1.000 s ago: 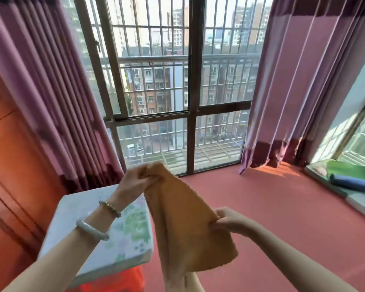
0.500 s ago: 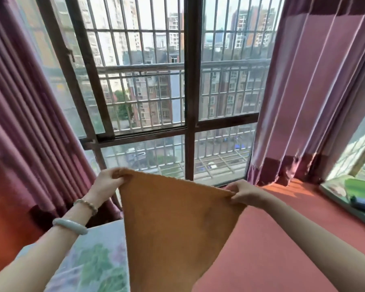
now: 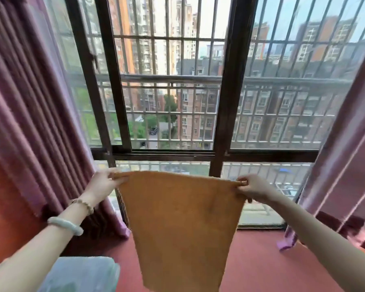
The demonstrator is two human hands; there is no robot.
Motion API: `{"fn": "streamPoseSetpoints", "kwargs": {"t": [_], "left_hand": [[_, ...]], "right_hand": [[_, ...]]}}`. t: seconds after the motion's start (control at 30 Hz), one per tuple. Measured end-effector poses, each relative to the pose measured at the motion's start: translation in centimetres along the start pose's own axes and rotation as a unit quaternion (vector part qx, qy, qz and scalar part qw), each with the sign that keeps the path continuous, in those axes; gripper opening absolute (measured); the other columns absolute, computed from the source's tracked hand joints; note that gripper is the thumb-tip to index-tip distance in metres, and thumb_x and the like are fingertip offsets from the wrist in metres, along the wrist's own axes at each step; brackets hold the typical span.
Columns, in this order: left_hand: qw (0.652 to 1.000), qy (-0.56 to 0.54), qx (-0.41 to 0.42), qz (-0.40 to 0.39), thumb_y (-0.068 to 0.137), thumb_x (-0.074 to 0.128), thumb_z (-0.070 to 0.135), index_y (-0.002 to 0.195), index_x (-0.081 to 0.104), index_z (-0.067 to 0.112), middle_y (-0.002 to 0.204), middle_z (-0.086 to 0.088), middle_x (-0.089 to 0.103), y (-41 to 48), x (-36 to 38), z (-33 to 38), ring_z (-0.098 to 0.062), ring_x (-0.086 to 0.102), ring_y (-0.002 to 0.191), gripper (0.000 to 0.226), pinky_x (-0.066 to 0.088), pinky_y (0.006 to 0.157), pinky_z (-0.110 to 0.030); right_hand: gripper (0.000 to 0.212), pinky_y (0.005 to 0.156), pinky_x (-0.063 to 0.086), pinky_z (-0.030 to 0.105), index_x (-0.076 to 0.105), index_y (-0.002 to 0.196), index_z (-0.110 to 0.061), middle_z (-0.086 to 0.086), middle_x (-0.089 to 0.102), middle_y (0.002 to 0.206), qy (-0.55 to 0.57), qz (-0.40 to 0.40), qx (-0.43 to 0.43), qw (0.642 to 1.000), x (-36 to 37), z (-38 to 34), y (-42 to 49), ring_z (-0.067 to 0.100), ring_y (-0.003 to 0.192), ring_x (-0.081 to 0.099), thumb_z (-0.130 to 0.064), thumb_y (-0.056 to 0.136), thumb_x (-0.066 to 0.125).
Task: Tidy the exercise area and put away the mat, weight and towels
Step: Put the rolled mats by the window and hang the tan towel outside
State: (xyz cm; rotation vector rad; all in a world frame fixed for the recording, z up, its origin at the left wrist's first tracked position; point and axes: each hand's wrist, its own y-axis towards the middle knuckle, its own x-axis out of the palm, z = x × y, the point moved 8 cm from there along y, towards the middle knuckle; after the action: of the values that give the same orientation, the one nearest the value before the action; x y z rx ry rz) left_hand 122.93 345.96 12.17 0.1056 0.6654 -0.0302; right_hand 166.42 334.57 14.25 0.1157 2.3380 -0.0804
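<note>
A purple curtain (image 3: 25, 114) hangs far left. The left hand (image 3: 102, 185) pinches one top corner of the towel (image 3: 181, 224), stretched flat in the air before the barred window (image 3: 198, 91); the right hand (image 3: 254, 187) pinches the other corner.

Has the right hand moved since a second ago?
Yes. The right hand has risen: it was over the red floor, below the window sill; now it pinches the orange towel above that sill.
</note>
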Motion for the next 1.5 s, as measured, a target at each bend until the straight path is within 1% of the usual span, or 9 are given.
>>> {"fn": "streamPoseSetpoints", "kwargs": {"t": [0.1, 0.27, 0.6, 0.73, 0.9, 1.1, 1.27, 1.4, 1.5], "left_hand": [[0.999, -0.018, 0.011, 0.033, 0.073, 0.072, 0.041, 0.091, 0.069, 0.011, 0.086, -0.014, 0.071, 2.4, 0.3, 2.5, -0.03, 0.068, 0.075, 0.035, 0.054, 0.065, -0.036], [0.994, -0.091, 0.03, 0.06, 0.087, 0.059, -0.002, 0.075, 0.057, 0.006, 0.051, 0.006, 0.057, 8.8, 2.1, 5.5, 0.0, 0.049, 0.036, 0.015, 0.038, 0.036, -0.01], [0.983, 0.113, 0.082, -0.121, 0.082, 0.068, 0.045, 0.104, 0.054, 0.026, 0.098, 0.008, 0.061, 28.3, 5.1, 8.5, -0.013, 0.057, 0.092, 0.031, 0.041, 0.078, -0.026], [0.994, 0.063, 0.085, -0.015, 0.082, 0.071, 0.027, 0.111, 0.059, 0.011, 0.102, -0.009, 0.065, 35.7, 3.5, 9.2, -0.022, 0.061, 0.093, 0.036, 0.044, 0.076, -0.027], [0.991, -0.047, 0.091, 0.088, 0.08, 0.07, 0.0, 0.109, 0.058, 0.012, 0.099, -0.008, 0.063, 43.3, 2.8, 10.4, -0.021, 0.059, 0.093, 0.034, 0.045, 0.069, -0.009], [0.975, -0.022, 0.104, 0.194, 0.082, 0.069, 0.007, 0.111, 0.062, 0.006, 0.099, -0.008, 0.062, 53.1, 1.5, 13.4, -0.02, 0.057, 0.092, 0.03, 0.044, 0.079, -0.028], [0.969, 0.043, 0.133, 0.202, 0.084, 0.07, 0.022, 0.083, 0.065, 0.016, 0.083, -0.009, 0.067, 60.4, 1.1, 17.0, -0.024, 0.061, 0.077, 0.007, 0.049, 0.064, -0.032], [0.976, 0.016, 0.137, 0.167, 0.086, 0.068, 0.021, 0.087, 0.066, 0.014, 0.084, -0.008, 0.067, 65.7, 2.4, 17.5, -0.023, 0.062, 0.079, 0.008, 0.052, 0.069, -0.03], [0.976, -0.055, 0.123, 0.171, 0.085, 0.068, 0.017, 0.09, 0.066, 0.013, 0.089, -0.011, 0.067, 69.5, 3.4, 16.8, -0.023, 0.062, 0.082, 0.007, 0.05, 0.067, -0.018]], "right_hand": [[0.03, 0.033, 0.038, 0.019, 0.06, 0.061, -0.018, -0.007, 0.052, 0.039, 0.022, -0.015, 0.001, 1.0, -1.1, 0.1, 4.8, 0.013, 0.035, 0.048, 0.009, 0.074, 0.061], [0.02, 0.038, 0.043, 0.02, 0.07, 0.078, -0.009, 0.003, 0.058, 0.058, 0.062, 0.011, 0.011, 0.998, -2.2, 0.3, 13.6, 0.012, 0.047, 0.055, 0.006, 0.078, 0.057], [0.019, 0.039, 0.045, 0.026, 0.048, 0.085, -0.008, 0.014, 0.055, 0.069, 0.175, 0.06, 0.004, 0.983, -4.7, -2.2, 32.2, 0.025, 0.051, 0.063, 0.004, 0.095, 0.038], [0.005, 0.053, 0.055, 0.027, 0.058, 0.089, -0.001, 0.012, 0.059, 0.075, 0.261, 0.068, -0.027, 0.963, -6.6, -3.0, 38.3, 0.017, 0.057, 0.066, 0.005, 0.088, 0.057], [0.042, 0.079, 0.051, 0.021, 0.065, 0.109, 0.0, 0.011, 0.068, 0.096, 0.218, 0.141, -0.059, 0.964, -9.2, -4.0, 46.4, 0.016, 0.085, 0.064, 0.005, 0.069, 0.077], [0.019, 0.075, 0.058, 0.025, 0.069, 0.096, -0.001, 0.006, 0.068, 0.083, 0.219, 0.229, -0.094, 0.944, -12.2, -6.3, 56.7, 0.019, 0.076, 0.067, 0.005, 0.078, 0.07], [0.011, 0.058, 0.045, 0.002, 0.071, 0.094, -0.009, 0.003, 0.065, 0.076, 0.169, 0.303, -0.09, 0.934, -14.9, -6.8, 64.2, 0.0, 0.064, 0.063, -0.008, 0.088, 0.061], [0.012, 0.075, 0.058, 0.037, 0.071, 0.091, -0.013, 0.008, 0.07, 0.079, 0.208, 0.35, -0.066, 0.911, -16.3, -5.8, 69.6, 0.023, 0.073, 0.069, -0.014, 0.081, 0.065], [0.009, 0.067, 0.05, 0.017, 0.065, 0.088, -0.013, 0.007, 0.067, 0.084, 0.24, 0.418, -0.036, 0.875, -17.4, -4.3, 71.7, 0.017, 0.074, 0.063, -0.008, 0.081, 0.067]]}}
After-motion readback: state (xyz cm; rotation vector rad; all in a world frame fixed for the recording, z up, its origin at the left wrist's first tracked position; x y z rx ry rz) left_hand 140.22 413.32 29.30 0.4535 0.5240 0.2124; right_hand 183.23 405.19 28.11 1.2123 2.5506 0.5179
